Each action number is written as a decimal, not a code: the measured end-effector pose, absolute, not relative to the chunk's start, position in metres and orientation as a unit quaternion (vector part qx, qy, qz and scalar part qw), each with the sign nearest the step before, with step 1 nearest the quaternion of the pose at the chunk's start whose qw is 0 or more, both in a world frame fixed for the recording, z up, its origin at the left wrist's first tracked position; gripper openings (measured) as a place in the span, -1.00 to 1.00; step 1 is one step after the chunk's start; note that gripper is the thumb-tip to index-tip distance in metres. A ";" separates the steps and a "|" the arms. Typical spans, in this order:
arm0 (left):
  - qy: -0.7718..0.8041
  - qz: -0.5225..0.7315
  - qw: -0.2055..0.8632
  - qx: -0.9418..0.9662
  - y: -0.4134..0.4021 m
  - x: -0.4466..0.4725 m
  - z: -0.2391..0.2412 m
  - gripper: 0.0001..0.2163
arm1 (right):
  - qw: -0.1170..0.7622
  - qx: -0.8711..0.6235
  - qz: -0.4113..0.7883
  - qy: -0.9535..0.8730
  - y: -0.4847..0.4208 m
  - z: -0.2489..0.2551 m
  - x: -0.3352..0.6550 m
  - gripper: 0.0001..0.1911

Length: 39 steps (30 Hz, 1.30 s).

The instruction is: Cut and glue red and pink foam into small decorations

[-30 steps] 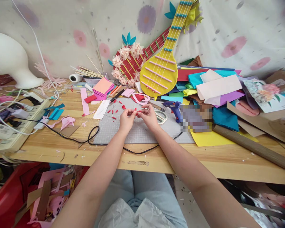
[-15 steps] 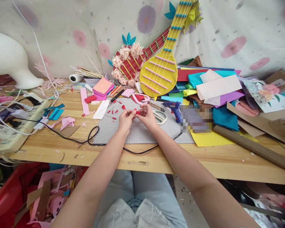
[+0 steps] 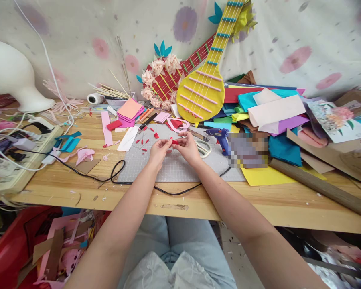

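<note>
Over the grey cutting mat [image 3: 180, 172], my left hand [image 3: 159, 152] and my right hand [image 3: 187, 148] meet fingertip to fingertip. Both pinch one small red piece of paper [image 3: 175, 142], largely covered by the fingers. Several small red rolled bits [image 3: 142, 141] lie on the mat to the left of my hands, some with thin wires. White-handled scissors [image 3: 203, 148] rest just right of my right hand, with their blades partly hidden. Behind them a blue glue gun [image 3: 219, 138] lies on its side.
A yellow paper lute [image 3: 201, 94] and a red flowered one [image 3: 165, 84] lean at the back. Coloured paper sheets [image 3: 276, 110] pile up at right. A black cable [image 3: 180, 193] crosses the mat's front. A power strip [image 3: 27, 160] stands left, and a red scrap bin [image 3: 12, 249] below.
My left hand has shifted very slightly left, its fingers a little changed around the red paper. My right hand stays almost where it was, and the objects on the table have not moved.
</note>
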<state>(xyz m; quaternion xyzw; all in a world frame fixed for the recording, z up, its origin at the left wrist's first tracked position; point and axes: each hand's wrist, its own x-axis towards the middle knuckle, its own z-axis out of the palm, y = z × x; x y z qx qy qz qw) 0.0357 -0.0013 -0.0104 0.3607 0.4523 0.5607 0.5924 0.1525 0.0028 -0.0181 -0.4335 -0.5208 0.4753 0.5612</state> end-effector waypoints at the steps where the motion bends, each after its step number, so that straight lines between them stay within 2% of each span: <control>1: 0.456 0.553 0.592 0.368 -0.002 0.035 -0.009 -0.74 | 0.561 -0.432 0.478 -0.519 0.003 -0.018 0.153 -0.52; 10: 0.493 0.553 0.539 0.400 -0.001 0.033 -0.010 -0.84 | 0.531 -0.448 0.494 -0.523 0.003 -0.017 0.156 -0.52; 23: 0.518 0.558 0.524 0.382 0.000 0.036 -0.009 -0.91 | 0.573 -0.441 0.477 -0.500 0.005 -0.021 0.153 -0.57; 28: 0.528 0.576 0.522 0.341 0.004 0.032 -0.011 -0.91 | 0.560 -0.496 0.437 -0.500 0.009 -0.014 0.162 -0.70; 30: 0.525 0.590 0.524 0.319 0.006 0.029 -0.011 -0.91 | 0.509 -0.566 0.362 -0.538 0.008 -0.007 0.176 -0.80; 33: 0.513 0.612 0.527 0.290 0.008 0.026 -0.011 -0.89 | 0.345 -0.671 0.182 -0.631 0.000 0.005 0.202 -0.88; 36: 0.508 0.620 0.533 0.272 0.008 0.025 -0.010 -0.86 | 0.174 -0.710 0.082 -0.678 -0.008 0.010 0.222 -0.76; 39: 0.508 0.619 0.536 0.268 0.008 0.025 -0.009 -0.83 | 0.078 -0.719 0.054 -0.689 -0.011 0.008 0.227 -0.65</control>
